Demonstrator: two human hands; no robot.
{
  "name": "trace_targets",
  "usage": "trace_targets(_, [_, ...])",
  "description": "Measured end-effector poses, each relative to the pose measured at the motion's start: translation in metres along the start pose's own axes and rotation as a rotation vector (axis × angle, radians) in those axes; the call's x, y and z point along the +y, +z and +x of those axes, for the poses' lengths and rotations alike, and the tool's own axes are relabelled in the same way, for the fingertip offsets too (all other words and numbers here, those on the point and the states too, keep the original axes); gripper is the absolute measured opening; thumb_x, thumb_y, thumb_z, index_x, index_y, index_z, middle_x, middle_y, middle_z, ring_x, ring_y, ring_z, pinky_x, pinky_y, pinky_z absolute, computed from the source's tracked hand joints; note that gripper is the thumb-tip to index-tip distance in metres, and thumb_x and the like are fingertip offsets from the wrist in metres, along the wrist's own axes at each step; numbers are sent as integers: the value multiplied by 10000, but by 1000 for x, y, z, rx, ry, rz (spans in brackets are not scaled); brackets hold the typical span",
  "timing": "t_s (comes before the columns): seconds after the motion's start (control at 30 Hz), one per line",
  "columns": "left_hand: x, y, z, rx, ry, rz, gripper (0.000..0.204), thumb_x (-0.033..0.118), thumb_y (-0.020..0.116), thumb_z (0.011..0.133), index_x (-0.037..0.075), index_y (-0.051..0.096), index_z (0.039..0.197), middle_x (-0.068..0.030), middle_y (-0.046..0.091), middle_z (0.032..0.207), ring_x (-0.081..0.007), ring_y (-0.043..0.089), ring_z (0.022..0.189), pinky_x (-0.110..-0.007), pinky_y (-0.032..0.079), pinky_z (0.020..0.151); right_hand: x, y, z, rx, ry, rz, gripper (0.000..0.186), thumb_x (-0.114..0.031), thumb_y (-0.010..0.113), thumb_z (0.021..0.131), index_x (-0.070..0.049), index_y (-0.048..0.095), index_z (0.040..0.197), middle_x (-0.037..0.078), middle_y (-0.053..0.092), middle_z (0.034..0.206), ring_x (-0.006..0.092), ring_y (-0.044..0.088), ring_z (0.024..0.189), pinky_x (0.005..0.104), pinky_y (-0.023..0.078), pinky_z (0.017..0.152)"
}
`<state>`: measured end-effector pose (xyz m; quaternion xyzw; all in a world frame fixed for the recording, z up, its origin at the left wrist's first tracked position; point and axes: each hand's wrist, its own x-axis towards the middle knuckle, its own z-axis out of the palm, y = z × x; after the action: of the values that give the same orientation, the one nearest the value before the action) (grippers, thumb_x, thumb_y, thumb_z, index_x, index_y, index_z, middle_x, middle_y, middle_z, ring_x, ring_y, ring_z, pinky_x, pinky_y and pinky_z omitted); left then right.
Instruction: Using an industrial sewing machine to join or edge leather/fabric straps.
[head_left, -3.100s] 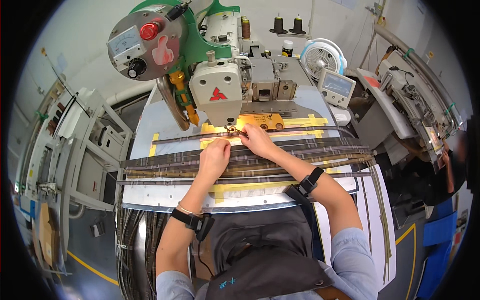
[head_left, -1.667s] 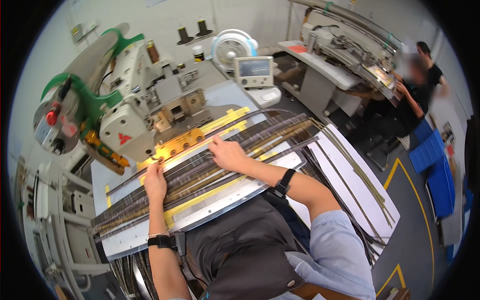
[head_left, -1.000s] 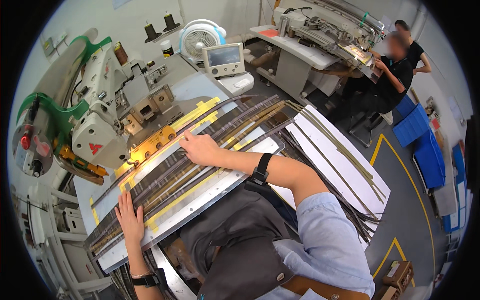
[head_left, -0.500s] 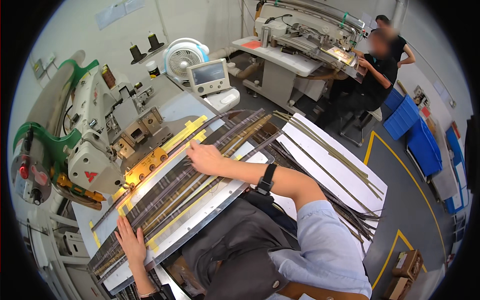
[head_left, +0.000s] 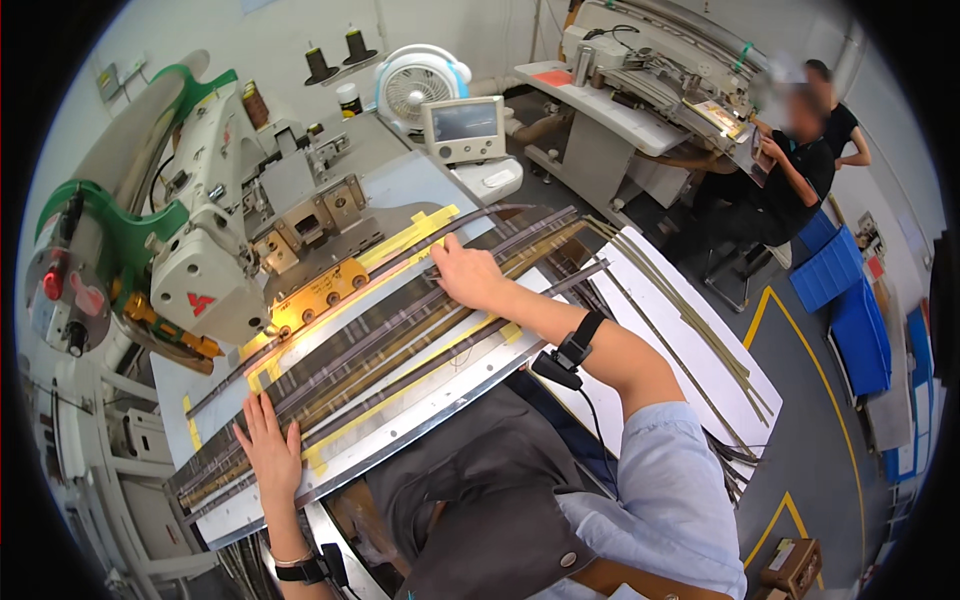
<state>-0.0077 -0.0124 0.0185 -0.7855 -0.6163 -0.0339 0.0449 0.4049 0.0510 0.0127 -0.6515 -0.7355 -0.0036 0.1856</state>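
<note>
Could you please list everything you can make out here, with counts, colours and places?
table: one, pale, front centre
strips: many, dark and brown, across table
tape: several pieces, yellow, on table
block: one, orange, beside sewing machine
sewing machine: one, white and green, left
thread cones: two, black, at back
fan: one, white and blue, behind screen
screen: one, pale, before fan
second machine: one, pale, upper right
co-workers: two, black clothing, far right
bins: several, blue, right
box: one, brown, lower right
left hand: one, bare, spread on strips
right hand: one, bare, bent over strips
</note>
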Motion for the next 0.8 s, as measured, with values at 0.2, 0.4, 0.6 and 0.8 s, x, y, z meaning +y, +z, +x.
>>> trace_targets(0.2, [-4,4,-1,12,52,-71,603,237,465,934,55,243,1464,-119,216,1534,-273,166,1427,-503,125,1136,0,3,-1,6,3,20,364,-200,681,777,-54,475,1039,194,504,1036,368,642,756,465,519,647])
trace_targets(0.4, [-6,1,-1,27,41,-114,731,352,557,864,48,257,1458,-122,223,1533,-292,166,1424,-505,108,1134,-12,-11,-15,76,-94,83,302,-260,664,811,-51,521,975,169,499,1025,348,634,793,468,506,655])
trace_targets(0.6, [-6,4,1,86,45,-140,687,368,552,883,23,310,1425,-145,287,1492,-305,217,1400,-516,147,1119,-47,-15,-54,36,-318,115,429,-343,635,824,-58,543,1133,149,507,1188,317,647,816,431,530,637])
trace_targets(0.8, [4,7,7,144,-69,-108,632,392,523,906,24,358,1392,-145,352,1436,-302,258,1379,-553,187,1098,-17,-10,-34,26,-190,-101,504,-362,609,834,-61,525,1229,159,491,1318,327,667,773,416,542,633])
